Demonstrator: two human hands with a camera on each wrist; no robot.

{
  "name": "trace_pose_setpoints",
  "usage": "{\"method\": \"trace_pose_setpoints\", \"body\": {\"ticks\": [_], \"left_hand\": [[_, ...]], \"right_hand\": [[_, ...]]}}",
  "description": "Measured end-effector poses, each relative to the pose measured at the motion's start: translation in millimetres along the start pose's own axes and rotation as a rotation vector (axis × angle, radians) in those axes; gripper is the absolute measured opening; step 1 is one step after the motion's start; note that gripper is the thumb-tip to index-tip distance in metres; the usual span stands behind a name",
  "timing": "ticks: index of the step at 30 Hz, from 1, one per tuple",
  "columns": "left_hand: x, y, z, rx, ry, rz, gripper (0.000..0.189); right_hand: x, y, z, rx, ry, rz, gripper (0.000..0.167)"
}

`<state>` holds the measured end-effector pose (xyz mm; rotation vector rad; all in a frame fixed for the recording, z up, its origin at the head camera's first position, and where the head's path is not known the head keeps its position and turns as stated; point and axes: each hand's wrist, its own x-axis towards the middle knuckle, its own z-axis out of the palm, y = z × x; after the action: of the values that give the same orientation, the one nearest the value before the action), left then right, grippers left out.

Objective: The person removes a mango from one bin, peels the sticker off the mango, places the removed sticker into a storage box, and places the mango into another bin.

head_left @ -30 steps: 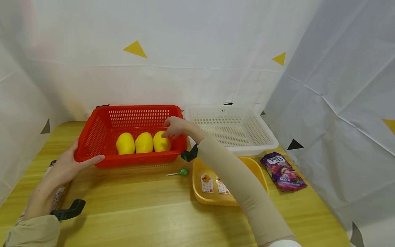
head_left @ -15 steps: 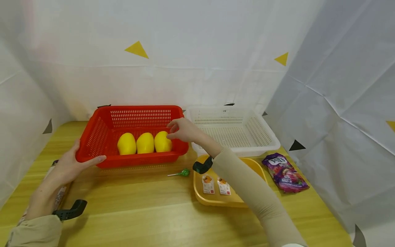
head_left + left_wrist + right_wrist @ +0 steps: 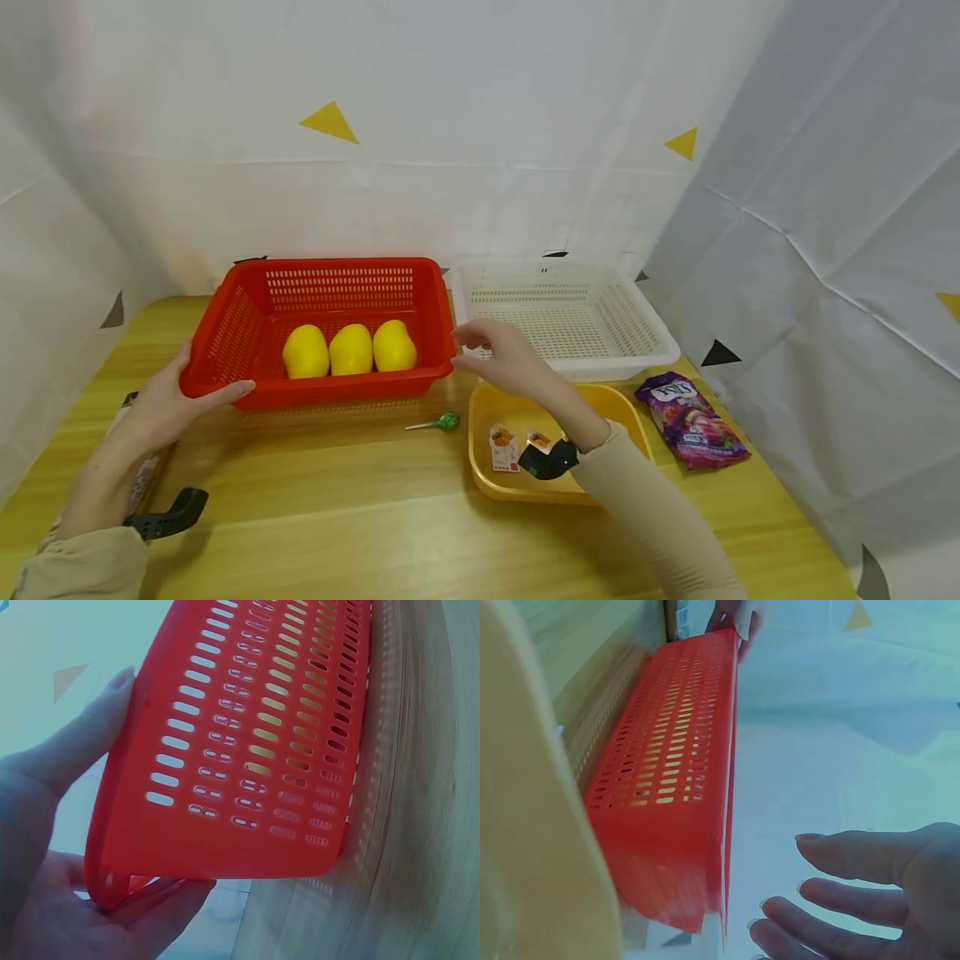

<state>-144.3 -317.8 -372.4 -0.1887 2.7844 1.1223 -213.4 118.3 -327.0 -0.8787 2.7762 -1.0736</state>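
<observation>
My left hand (image 3: pixel 156 410) holds the left front corner of a red slotted plastic basket (image 3: pixel 322 390). In the left wrist view its thumb lies along the basket's rim (image 3: pixel 120 772) and the fingers reach under the corner. Three yellow mangoes (image 3: pixel 351 350) stand in a row inside, near the front wall. Just right of the basket is my right hand (image 3: pixel 506 358), holding nothing, its fingers loosely bent. The right wrist view shows those fingers (image 3: pixel 840 922) apart from the red basket.
A white slotted basket (image 3: pixel 600 367) stands behind my right hand. Nearer lies a yellow-orange tray (image 3: pixel 483 482) with printed cards (image 3: pixel 504 448). A green lollipop (image 3: pixel 448 420) is on the table, and a purple candy bag (image 3: pixel 692 421) lies at the right. A long patterned item (image 3: pixel 142 479) is partly behind my left arm.
My right hand has drawn back from the rightmost mango, out of the red basket toward the right and nearer to me. The left hand stays on the basket's corner.
</observation>
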Motion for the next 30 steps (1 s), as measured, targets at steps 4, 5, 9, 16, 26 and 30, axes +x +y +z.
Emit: {"method": "trace_pose_setpoints", "body": {"ticks": [4,5,9,16,26,30], "left_hand": [[-0.5,-0.2,-0.5,-0.005,-0.003,-0.001,0.115],[-0.6,-0.2,-0.6,-0.006,-0.005,-0.001,0.116],[-0.9,-1.1,-0.4,-0.015,-0.010,0.001,0.116],[-0.1,-1.8,0.4,-0.015,-0.002,0.010,0.116],[-0.2,-2.7,-1.1,-0.008,-0.019,-0.007,0.118],[1.0,-2.5,-1.4,-0.007,-0.024,-0.006,0.118]], "right_hand": [[-21.5,11,-5,-0.010,0.074,-0.013,0.037],[-26.9,14,-7,-0.019,0.096,-0.016,0.037],[-46.4,28,-12,-0.054,0.177,-0.014,0.034],[-68.0,53,-20,-0.108,0.239,0.012,0.034],[-74.2,72,-33,-0.216,0.212,0.127,0.035],[-76.4,76,-36,-0.228,0.205,0.146,0.035]]}}
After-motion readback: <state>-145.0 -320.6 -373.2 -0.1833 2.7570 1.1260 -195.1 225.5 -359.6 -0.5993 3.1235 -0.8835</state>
